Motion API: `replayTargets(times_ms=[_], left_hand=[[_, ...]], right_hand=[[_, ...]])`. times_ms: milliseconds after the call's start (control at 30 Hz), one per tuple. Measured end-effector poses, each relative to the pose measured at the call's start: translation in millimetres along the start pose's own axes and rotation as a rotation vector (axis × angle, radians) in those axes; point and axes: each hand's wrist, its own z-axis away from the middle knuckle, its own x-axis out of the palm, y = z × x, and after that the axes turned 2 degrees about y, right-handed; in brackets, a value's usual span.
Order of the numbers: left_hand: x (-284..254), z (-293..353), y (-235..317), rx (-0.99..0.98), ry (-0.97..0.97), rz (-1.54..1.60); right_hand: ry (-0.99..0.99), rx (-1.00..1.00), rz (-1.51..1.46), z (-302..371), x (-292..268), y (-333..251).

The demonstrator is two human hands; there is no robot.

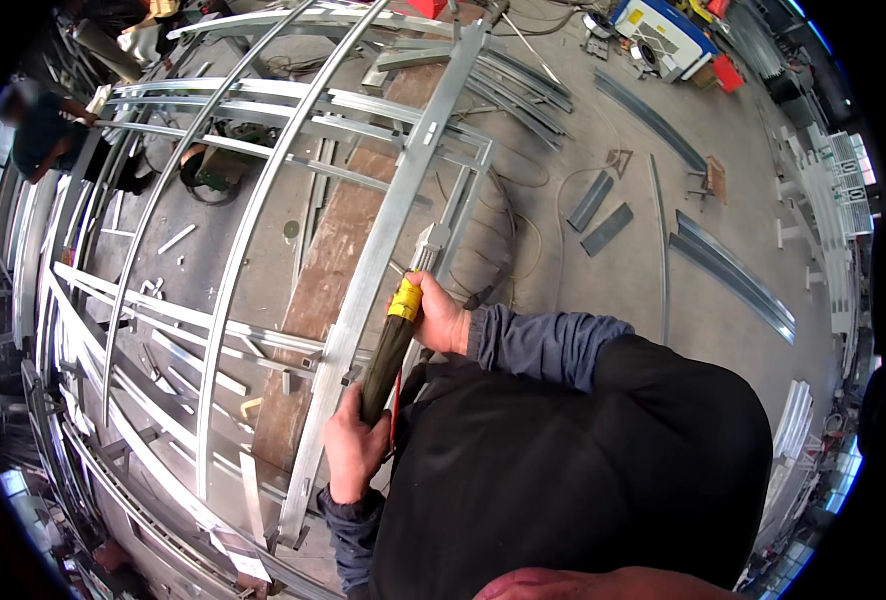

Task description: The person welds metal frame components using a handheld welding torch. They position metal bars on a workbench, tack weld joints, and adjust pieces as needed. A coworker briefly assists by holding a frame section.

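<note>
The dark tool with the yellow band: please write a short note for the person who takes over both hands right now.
Left hand: closed around the lower end of the dark cylindrical tool.
Right hand: grips the tool's upper end beside its yellow band.
The tool's tip sits against the long galvanized steel rail of the curved metal frame.
Done: the frame's rails and cross pieces stand assembled; whether this joint is fixed cannot be seen.
Left: cannot tell from this view. Loose steel channel pieces lie on the concrete floor.
</note>
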Motion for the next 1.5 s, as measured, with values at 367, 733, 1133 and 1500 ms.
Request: replayTargets(times_ms=[367, 733, 1133, 1500], left_hand=[[80.5, -61.2, -66.2, -0.026, 0.043, -0.113], [118.6, -85.3, -97.0, 0.006, 0.036, -0.119], [140.7, -88.3, -124.3, 0.053, 0.044, -0.001], [173.1, -85.2, -174.6, 0.177, 0.042, -0.513]], right_hand=[[0.116, -0.006, 0.818, -19.1, -9.6, 32.7], [0.034, 0.041, 1.331, 44.7, -56.9, 15.8], [0.358, -0.023, 1.454, 67.8, -130.8, -31.5], [0.568, -0.074, 1.361, 95.8, -251.2, -113.0]])
